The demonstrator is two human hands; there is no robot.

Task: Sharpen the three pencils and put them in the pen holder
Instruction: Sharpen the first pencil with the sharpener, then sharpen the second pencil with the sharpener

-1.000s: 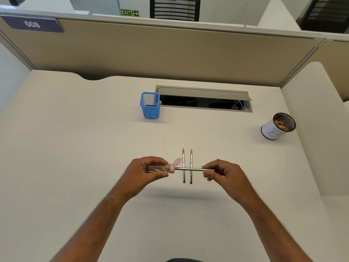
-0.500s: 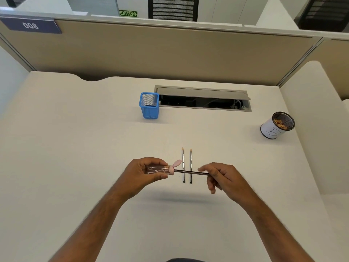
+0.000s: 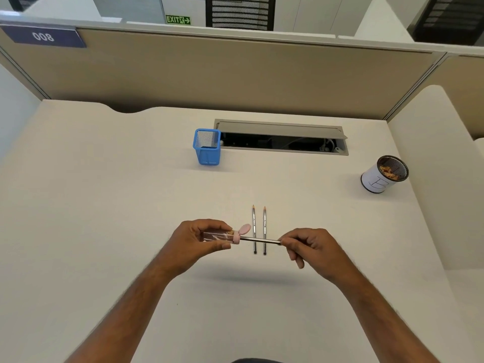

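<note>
The pencil (image 3: 259, 240) being sharpened is lying almost level above the desk (image 3: 104, 205), its long axis running left to right with its tip inside the sharpener (image 3: 222, 236), whose pink cap is hanging open. The left hand (image 3: 193, 242) is curling fingers and thumb around the sharpener's clear body, while the right hand (image 3: 311, 247) is pinching the pencil's other end. Two more pencils (image 3: 259, 229) are lying side by side beneath, tips pointing toward the blue pen holder (image 3: 207, 147) standing well beyond.
</note>
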